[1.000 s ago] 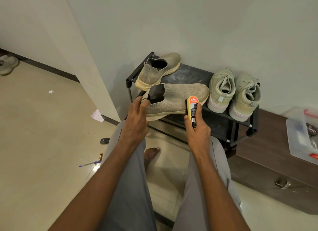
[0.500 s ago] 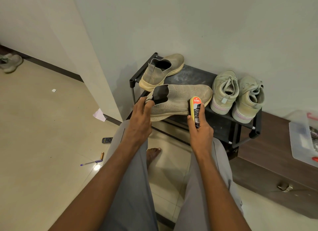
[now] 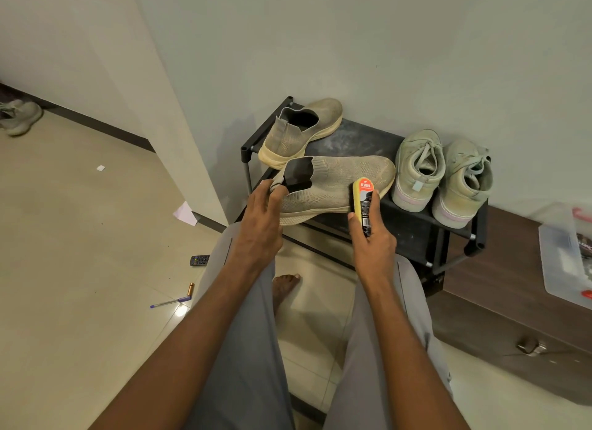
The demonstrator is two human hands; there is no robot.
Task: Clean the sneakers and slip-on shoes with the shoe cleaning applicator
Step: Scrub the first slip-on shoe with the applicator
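Right, I've got the near slip-on [image 3: 336,186] lying on its side at the front edge of the rack [image 3: 413,234], long axis running left-right across me: heel and dark collar to my left, toe to my right, almost touching the sneakers [image 3: 442,176]. My left hand [image 3: 261,218] pinches the heel tab at the collar, steadying it. My right hand [image 3: 371,240] is wrapped round the applicator [image 3: 363,202], yellow sponge edge pressed against the shoe's side, approx mid-length, just above the sole. So the right hand is the working one and sits nearer the toe; left anchors the heel. My guess: the next stroke runs along that long axis, toward toe or back to heel, w/ the left hand resisting the push so the shoe doesn't slide off the rack.

Further out: second slip-on [image 3: 298,131] sits behind, at the rack's back left, angled, opening up. Both sneakers stand side by side on the rack's right end, heels toward me.

Containers: a clear plastic box [image 3: 563,253] rests on the wood cabinet [image 3: 499,301] at far right; some red and dark items inside, can't tell what.

Floor at left has a remote [image 3: 200,260], pen [image 3: 171,301] and battery [image 3: 191,289].
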